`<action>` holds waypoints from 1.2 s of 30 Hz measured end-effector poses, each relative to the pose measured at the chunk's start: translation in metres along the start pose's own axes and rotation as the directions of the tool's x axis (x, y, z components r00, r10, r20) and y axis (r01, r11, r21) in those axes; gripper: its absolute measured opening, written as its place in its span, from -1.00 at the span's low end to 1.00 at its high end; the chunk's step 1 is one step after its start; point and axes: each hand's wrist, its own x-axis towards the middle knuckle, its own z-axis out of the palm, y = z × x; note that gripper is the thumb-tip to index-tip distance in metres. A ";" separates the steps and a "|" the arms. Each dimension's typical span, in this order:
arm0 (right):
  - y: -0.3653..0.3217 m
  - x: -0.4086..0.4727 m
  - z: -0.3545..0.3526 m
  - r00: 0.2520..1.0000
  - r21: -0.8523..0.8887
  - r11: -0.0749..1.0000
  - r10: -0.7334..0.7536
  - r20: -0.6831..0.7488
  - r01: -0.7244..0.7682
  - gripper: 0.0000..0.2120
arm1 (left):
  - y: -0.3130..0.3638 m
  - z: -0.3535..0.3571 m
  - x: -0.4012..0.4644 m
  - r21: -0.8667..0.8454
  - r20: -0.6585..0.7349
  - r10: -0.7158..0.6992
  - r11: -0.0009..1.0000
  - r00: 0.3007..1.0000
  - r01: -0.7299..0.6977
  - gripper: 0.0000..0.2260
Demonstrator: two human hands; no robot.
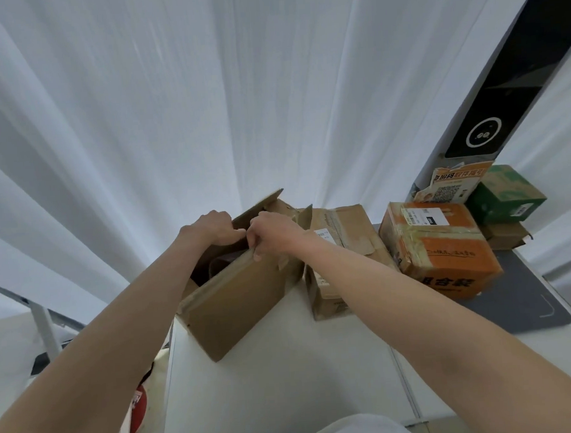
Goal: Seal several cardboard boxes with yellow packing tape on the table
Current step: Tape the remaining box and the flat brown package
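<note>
A plain brown cardboard box (pixel 236 305) stands open and tilted near the left edge of the white table (pixel 286 381). Something dark lies inside it. My left hand (pixel 213 228) is curled over the box's top opening, by the raised far flap. My right hand (pixel 270 233) pinches the edge of the near flap right beside it. A second brown box (pixel 341 243) with a white label sits just right of it, partly behind my right forearm. An orange box (pixel 444 251) wrapped in yellowish tape stands further right. No tape roll shows.
A green box (pixel 504 195), a printed carton (pixel 451 184) and a small brown box (pixel 503 236) are stacked at the back right. A grey mat (pixel 526 299) lies on the table's right side. A white curtain hangs behind; a dark panel (pixel 508 82) stands at the right.
</note>
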 end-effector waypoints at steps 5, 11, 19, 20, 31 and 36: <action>0.019 -0.020 0.008 0.993 -0.111 0.987 0.110 -0.031 -0.113 -0.76 | -0.008 0.005 -0.016 -0.081 0.079 0.028 0.996 0.997 -0.021 -0.39; 0.005 -0.029 0.006 0.985 -0.075 0.982 0.170 -0.034 -0.172 -0.78 | 0.015 0.020 -0.059 0.103 0.103 -0.035 0.994 0.994 0.025 -0.20; -0.018 -0.049 0.023 0.999 0.082 0.995 0.050 -0.009 -0.049 -0.82 | 0.002 0.052 -0.092 0.350 0.013 -0.034 0.936 0.999 0.027 -0.29; -0.019 -0.053 0.025 0.999 0.019 1.000 0.017 -0.050 -0.016 -0.80 | 0.000 0.055 -0.095 0.348 -0.003 -0.019 0.937 1.000 0.019 -0.31; -0.050 -0.080 0.028 0.979 -0.045 0.999 -0.014 0.205 0.023 -0.77 | -0.005 0.072 -0.142 0.465 -0.016 0.076 0.884 0.997 -0.060 -0.38; -0.061 -0.099 0.036 0.977 -0.054 0.995 -0.070 0.201 0.082 -0.68 | -0.007 0.082 -0.164 0.500 -0.008 0.109 0.861 0.994 -0.091 -0.36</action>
